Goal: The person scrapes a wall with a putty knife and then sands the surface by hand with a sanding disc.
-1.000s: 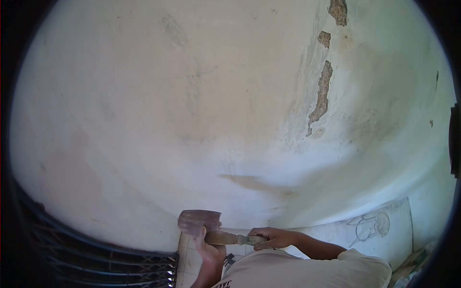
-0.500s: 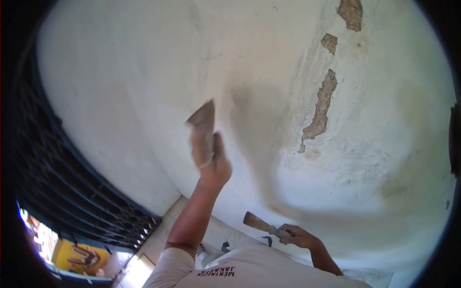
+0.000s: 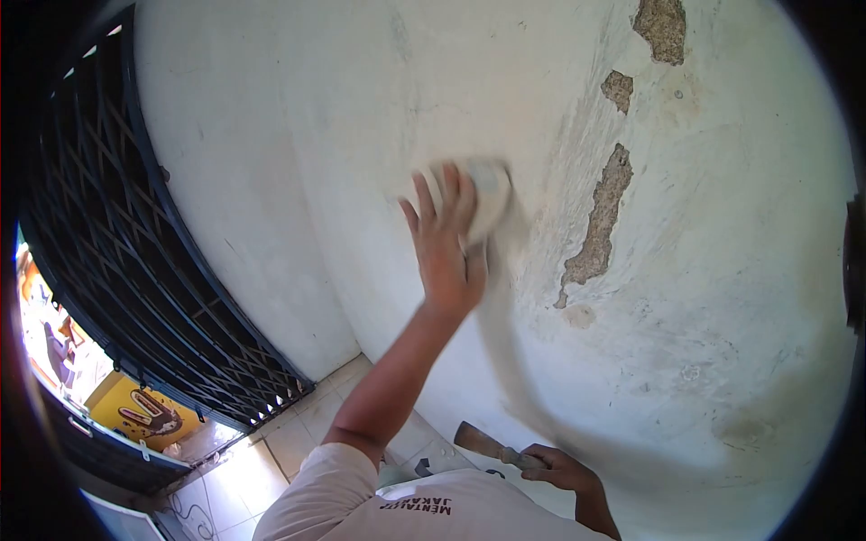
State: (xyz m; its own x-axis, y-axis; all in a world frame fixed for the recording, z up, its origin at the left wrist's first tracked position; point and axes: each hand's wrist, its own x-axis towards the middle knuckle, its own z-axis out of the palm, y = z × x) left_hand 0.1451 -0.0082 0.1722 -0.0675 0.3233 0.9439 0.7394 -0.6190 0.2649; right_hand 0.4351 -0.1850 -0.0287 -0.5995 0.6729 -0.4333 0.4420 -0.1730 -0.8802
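My left hand (image 3: 446, 252) is raised to the whitish wall (image 3: 379, 216), its fingers spread flat over a pale sheet (image 3: 489, 185) that looks like sandpaper. Motion blurs the sheet; it has a greyish patch, and part of it lies hidden under the fingers. Low down by my body, my right hand (image 3: 559, 467) is closed round the handle of a putty knife (image 3: 480, 441). Its wide, worn blade points to the left, apart from the wall. Right of my left hand, rough bare patches (image 3: 603, 221) show where the wall's surface is gone.
A dark folding metal gate (image 3: 153, 243) stands on the left, with a yellow printed panel (image 3: 144, 412) beyond it. Pale floor tiles (image 3: 311, 424) meet the wall below. A thin cable (image 3: 194, 514) lies at the lower left.
My left hand has moved right and spread its fingers, and the sheet has turned from its dark side to its pale side. The view has shifted left; my right hand still holds the putty knife.
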